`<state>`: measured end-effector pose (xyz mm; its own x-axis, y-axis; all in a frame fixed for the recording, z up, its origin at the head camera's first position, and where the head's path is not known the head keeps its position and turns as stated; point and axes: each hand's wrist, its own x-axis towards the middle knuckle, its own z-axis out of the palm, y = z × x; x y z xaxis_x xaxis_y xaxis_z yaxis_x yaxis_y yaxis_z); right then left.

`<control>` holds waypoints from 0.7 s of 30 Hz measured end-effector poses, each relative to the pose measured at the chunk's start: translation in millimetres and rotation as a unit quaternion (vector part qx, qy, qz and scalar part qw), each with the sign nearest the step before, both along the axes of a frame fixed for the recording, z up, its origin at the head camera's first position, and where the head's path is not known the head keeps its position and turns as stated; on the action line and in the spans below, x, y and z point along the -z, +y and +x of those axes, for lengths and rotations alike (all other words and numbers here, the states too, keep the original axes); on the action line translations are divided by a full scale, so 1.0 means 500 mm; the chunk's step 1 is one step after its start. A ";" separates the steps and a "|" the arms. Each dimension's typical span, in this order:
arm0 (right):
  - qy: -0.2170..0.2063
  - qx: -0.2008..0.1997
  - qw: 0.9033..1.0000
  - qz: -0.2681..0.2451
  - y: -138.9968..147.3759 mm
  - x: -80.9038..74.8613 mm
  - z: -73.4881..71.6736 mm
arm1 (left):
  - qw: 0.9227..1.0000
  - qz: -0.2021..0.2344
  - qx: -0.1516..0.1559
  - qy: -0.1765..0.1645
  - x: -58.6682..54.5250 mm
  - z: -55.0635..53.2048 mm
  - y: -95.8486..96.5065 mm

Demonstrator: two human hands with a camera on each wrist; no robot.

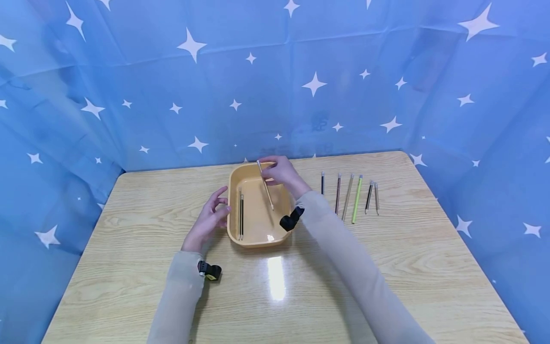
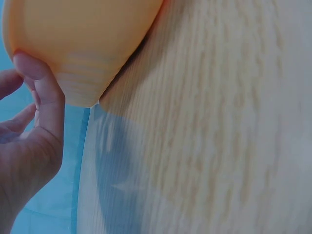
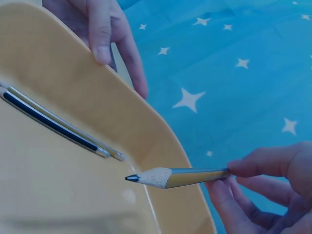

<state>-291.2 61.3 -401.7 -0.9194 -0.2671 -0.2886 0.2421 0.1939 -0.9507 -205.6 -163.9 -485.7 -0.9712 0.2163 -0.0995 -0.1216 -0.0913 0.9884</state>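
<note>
A yellow-orange tray (image 1: 258,242) lies on the table, with a black pencil (image 1: 242,217) and a yellowish pencil (image 1: 239,210) side by side along its left inner side. My right hand (image 1: 281,174) pinches another pencil (image 1: 266,188) near its end, over the tray; the sharpened tip (image 3: 153,178) shows large in the right wrist view. At the tray's left wall is my left hand (image 1: 210,215), thumb at the rim and the other fingers loosely bent. In the left wrist view that thumb (image 2: 41,78) meets the tray's outer wall (image 2: 78,63).
Right of the tray lies a row of several pencils, among them a lime green pencil (image 1: 357,200), a dark red pencil (image 1: 338,191) and a short black pencil (image 1: 369,197). The right sleeve overlaps part of the row. A blue star-patterned curtain (image 1: 258,86) hangs behind the wooden table (image 1: 129,229).
</note>
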 end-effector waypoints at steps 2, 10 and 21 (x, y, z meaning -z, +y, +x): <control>-0.001 0.002 1.000 -0.005 0.014 -0.004 -0.002 | 1.000 0.001 0.002 -0.001 0.000 0.000 -0.001; -0.006 0.008 1.000 -0.007 0.061 -0.034 0.015 | 1.000 -0.006 0.014 -0.009 -0.034 0.013 0.004; 0.005 0.056 0.998 -0.004 0.137 0.006 -0.007 | 1.000 -0.009 0.020 -0.010 -0.043 0.016 0.003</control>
<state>-294.8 129.6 -404.9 -0.9467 -0.1654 -0.2765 0.2513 0.1581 -0.9549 -197.7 -162.2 -464.3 -0.9595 0.2536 -0.1224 -0.1438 -0.0675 0.9873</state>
